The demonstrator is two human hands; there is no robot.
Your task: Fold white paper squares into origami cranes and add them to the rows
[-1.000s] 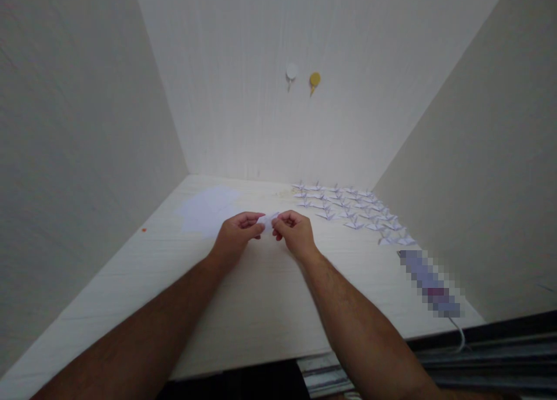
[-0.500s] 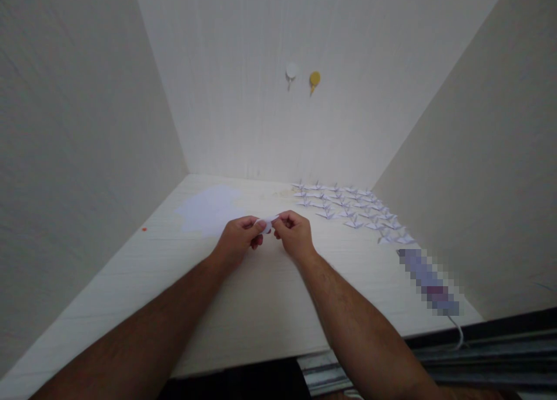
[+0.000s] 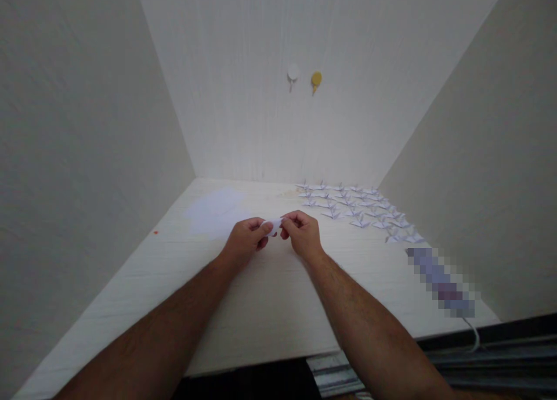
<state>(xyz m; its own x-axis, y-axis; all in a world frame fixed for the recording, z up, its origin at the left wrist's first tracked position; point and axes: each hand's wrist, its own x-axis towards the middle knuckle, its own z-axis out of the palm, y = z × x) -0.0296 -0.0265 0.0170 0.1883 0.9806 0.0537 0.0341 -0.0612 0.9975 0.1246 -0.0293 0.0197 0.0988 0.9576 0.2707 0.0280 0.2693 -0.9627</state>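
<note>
Between my two hands, above the middle of the table, is a small piece of folded white paper. My left hand pinches it from the left, thumb on top. At its right end, my right hand grips it between thumb and fingertips. The exact folds are too small to make out. Beyond and left of my left hand lies a spread of loose white paper sheets. Several white paper cranes stand in rows at the back right, past my right hand.
A blurred-out flat object with a white cable lies at the table's right edge. A small orange bit rests on the left. Walls enclose three sides; the back one carries a white hook and a yellow hook.
The whole view has shifted slightly, so things appear a little further right. The fingers have moved slightly apart, and more of the folded paper shows between them. Both hands still grip it.
</note>
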